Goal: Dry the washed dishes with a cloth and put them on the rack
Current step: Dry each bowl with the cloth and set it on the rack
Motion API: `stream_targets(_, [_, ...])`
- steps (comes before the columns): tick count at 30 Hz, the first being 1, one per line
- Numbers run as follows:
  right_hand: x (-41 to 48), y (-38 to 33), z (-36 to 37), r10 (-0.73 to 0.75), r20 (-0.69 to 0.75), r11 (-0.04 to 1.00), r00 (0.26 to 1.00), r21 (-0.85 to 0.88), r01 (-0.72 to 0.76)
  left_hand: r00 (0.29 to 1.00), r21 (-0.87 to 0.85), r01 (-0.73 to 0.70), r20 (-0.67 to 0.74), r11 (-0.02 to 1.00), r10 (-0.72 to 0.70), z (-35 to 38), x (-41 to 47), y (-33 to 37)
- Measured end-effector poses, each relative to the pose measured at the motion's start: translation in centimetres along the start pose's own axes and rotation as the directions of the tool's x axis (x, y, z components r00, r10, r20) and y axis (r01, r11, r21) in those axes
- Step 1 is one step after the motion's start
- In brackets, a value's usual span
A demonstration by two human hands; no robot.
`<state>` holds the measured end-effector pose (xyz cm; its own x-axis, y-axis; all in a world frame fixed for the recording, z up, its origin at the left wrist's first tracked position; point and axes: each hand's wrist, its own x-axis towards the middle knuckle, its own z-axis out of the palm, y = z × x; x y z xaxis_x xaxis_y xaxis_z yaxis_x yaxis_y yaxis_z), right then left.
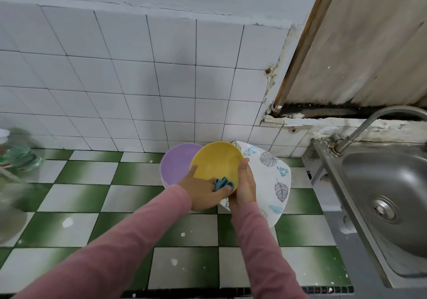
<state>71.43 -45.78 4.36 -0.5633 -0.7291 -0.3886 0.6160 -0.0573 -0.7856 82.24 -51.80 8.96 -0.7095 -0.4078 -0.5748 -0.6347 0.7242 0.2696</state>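
Just left of the sink (381,183), up over the checkered counter (92,197): got the left hand (203,192) bunching a blue cloth (223,182) and pressing it into the near inside wall of the yellow bowl (215,160). Got the right hand (245,183) clamped on the bowl's sink-side rim, thumb hooked over the lip, fingers out of sight behind. Seems to be held up off the counter, not resting on anything.

Handling-wise: looks like a light, rigid bowl, melamine or glazed ceramic, can't tell which. Would treat it as breakable either way. Probably slick while wet, so would stick with that thumb-over-rim pinch instead of palming the smooth outside. Would also go easy with the soft cloth, no harder than a rim grip can take.

Orientation: tipped up on edge, mouth facing back toward the camera and a bit upward, base pointing away at the tiled wall (138,79). Being round, has no real long axis, just the mouth-to-base line running near to far.

Further out: spotted a purple dish (178,162) behind the bowl on the side away from the sink, plus a white leaf-print plate (275,174) on the sink side, seemingly tilted, partly hidden by the right hand. Can't rule out contact with the bowl. Also a blurry clear bottle (16,155) way off, farthest from the sink. No rack anywhere in view, so no guessing the carry direction.
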Motion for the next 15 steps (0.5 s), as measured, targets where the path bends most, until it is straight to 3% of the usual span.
stream_targets(3, [0.0, 0.0, -0.2, 0.029, -0.040, 0.999, 0.999, -0.038, -0.030, 0.999, -0.170, -0.052, 0.003, 0.984, 0.053, 0.2, -0.8, 0.6])
stream_targets(6, [0.3, 0.1, -0.4, 0.080, -0.082, 0.997, 0.993, -0.002, -0.081, 0.990, -0.086, -0.126, -0.077, 0.988, 0.119, 0.0, -0.9, 0.0])
stream_targets(9, [0.2, -0.4, -0.5, 0.098, -0.102, 0.994, 0.990, 0.048, -0.094, 0.987, -0.244, -0.155, -0.074, 0.957, 0.141, -0.8, -0.8, -1.0])
stream_targets(13, [-0.2, -0.2, -0.2, 0.123, -0.015, 0.992, 0.992, 0.002, -0.123, 0.975, -0.572, -0.178, -0.211, 0.801, 0.066, -1.9, -1.4, -1.6])
stream_targets(15, [-0.1, 0.1, -0.2, 0.061, 0.023, 0.998, 0.998, -0.014, -0.061, 0.918, -0.745, -0.259, -0.389, 0.615, -0.085, -1.8, -1.6, -0.7])
